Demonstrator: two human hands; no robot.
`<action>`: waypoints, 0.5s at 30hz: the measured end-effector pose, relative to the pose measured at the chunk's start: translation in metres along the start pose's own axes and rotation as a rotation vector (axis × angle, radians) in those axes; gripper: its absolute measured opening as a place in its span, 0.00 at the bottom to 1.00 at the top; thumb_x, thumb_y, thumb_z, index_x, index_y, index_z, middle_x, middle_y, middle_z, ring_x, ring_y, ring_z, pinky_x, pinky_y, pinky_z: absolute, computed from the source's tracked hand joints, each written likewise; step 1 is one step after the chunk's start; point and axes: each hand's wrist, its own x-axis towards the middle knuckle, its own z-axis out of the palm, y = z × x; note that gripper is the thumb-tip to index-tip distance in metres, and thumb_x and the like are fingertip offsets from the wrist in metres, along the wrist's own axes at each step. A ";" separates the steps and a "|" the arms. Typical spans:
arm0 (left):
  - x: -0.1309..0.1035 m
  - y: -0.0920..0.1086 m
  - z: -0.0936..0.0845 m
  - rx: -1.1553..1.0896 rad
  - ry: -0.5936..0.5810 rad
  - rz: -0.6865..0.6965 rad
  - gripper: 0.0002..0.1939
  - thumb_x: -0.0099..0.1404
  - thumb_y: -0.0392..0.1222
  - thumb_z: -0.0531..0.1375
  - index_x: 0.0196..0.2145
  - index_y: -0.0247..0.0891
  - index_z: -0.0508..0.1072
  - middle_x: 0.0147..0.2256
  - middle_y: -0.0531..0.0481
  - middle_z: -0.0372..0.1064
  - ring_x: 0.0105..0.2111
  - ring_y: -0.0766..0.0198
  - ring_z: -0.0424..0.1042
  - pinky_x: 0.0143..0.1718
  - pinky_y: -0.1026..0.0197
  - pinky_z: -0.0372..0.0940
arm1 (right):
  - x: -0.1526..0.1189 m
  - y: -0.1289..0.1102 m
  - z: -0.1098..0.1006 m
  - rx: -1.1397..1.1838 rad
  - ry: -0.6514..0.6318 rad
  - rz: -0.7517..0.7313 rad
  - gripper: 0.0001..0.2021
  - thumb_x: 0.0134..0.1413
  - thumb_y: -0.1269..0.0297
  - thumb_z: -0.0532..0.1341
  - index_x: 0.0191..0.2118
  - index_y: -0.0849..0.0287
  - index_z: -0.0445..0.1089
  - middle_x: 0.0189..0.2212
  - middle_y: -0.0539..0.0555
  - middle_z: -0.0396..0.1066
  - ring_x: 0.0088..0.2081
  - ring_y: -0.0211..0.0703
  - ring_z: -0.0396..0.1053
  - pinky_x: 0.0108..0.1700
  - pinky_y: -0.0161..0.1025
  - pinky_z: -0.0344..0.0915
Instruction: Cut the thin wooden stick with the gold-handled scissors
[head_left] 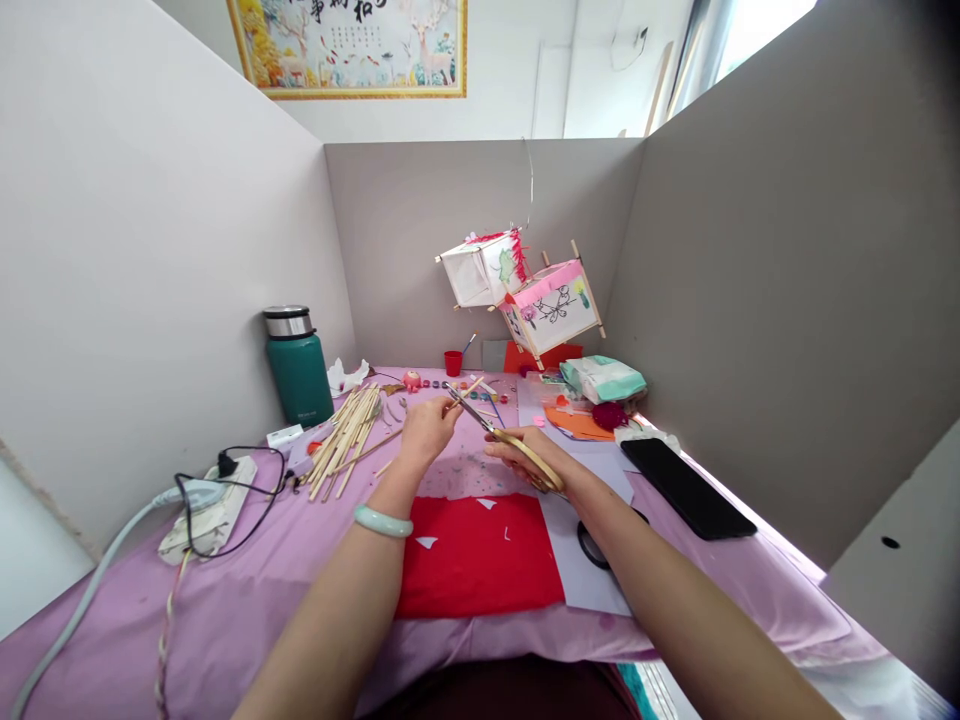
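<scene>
My left hand (429, 432), with a pale green bangle (383, 521) at the wrist, pinches a thin wooden stick (472, 386). My right hand (523, 458) grips the yellow handles of a pair of scissors (537, 462), whose metal blades point up and left to the stick at my left fingertips. Whether the blades touch the stick is too small to tell. Below the hands lies a red cloth (476, 565) with small white scraps on it. A bundle of wooden sticks (349, 435) lies left of my left hand.
Two paper lanterns (555, 305) hang from a wire ahead. A green bottle (298, 370) and a power strip (206, 510) are at left. A black phone (686, 487), orange paper (577, 424) and a tissue pack (603, 379) are at right. A red cup (453, 363) stands behind.
</scene>
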 end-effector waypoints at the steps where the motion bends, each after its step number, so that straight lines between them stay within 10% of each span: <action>1: -0.001 0.001 0.001 0.036 0.024 -0.001 0.15 0.61 0.48 0.52 0.36 0.41 0.75 0.31 0.47 0.73 0.32 0.61 0.69 0.33 0.62 0.56 | 0.001 0.001 0.000 0.003 0.001 -0.002 0.21 0.44 0.52 0.63 0.43 0.59 0.68 0.18 0.44 0.59 0.13 0.26 0.50 0.15 0.28 0.47; 15: 0.007 -0.015 0.000 -0.340 -0.137 -0.086 0.16 0.58 0.47 0.53 0.25 0.36 0.75 0.19 0.52 0.68 0.17 0.71 0.57 0.22 0.66 0.53 | -0.004 0.000 -0.004 -0.013 -0.064 -0.013 0.24 0.43 0.50 0.63 0.44 0.59 0.68 0.18 0.43 0.57 0.14 0.26 0.51 0.15 0.27 0.48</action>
